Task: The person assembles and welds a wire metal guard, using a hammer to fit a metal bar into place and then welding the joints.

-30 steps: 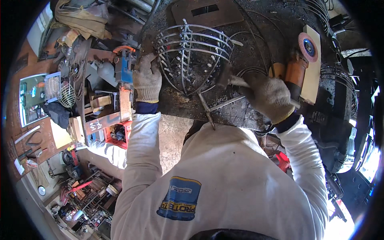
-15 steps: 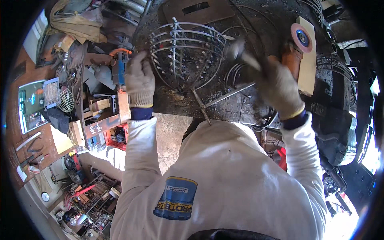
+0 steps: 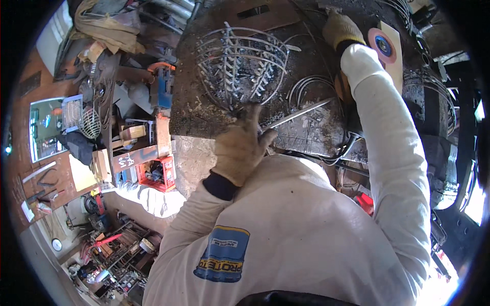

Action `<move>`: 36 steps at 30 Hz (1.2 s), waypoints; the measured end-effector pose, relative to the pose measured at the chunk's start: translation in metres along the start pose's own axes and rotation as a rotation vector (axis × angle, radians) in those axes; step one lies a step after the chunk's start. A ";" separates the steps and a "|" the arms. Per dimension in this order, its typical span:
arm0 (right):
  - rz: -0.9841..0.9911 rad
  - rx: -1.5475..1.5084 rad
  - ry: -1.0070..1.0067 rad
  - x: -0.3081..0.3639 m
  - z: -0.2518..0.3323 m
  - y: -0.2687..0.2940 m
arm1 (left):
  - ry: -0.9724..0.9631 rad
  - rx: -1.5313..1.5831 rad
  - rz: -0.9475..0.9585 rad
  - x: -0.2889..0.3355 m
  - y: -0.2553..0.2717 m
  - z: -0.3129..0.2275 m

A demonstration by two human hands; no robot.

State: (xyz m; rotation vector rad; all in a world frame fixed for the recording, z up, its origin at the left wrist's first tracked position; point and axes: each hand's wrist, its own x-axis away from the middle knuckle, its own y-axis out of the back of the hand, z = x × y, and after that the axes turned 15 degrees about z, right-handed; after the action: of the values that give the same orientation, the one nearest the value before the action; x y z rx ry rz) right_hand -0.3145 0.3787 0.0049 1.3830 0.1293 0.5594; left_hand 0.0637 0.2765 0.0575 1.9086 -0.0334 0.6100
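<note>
Dirty metal table [image 3: 204, 115] fills the far side, where the gloved left hand [image 3: 240, 148] rests half open against the near rim of the wire basket [image 3: 240, 66], likely to steady it, while the gloved right hand [image 3: 339, 28] reaches far right, its grip hidden.

The work table [image 3: 204, 115] is a dark metal plate, dirty and scorched, with a rough worn surface. On it stands a dome-shaped wire basket [image 3: 240, 66], made of thin steel rods. Just beside the basket lies a straight metal rod [image 3: 298, 113]. Some bent wire rings [image 3: 311, 86] lie near it, flat on the plate.
</note>
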 end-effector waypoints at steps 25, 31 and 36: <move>-0.213 0.011 0.816 0.251 0.041 -0.029 | -0.205 0.491 -0.257 0.013 0.005 -0.003; -0.586 -0.293 1.070 0.245 0.082 -0.001 | -0.364 1.024 -0.195 0.048 0.042 0.004; -0.621 -0.544 0.902 0.243 0.088 0.000 | -0.413 0.665 -0.230 0.067 0.125 0.004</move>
State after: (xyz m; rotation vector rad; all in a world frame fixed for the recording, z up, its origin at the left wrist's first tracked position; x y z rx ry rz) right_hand -0.0693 0.4089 0.0791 0.4338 1.0194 0.5898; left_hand 0.0862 0.2374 0.1923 2.6091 0.1403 0.0505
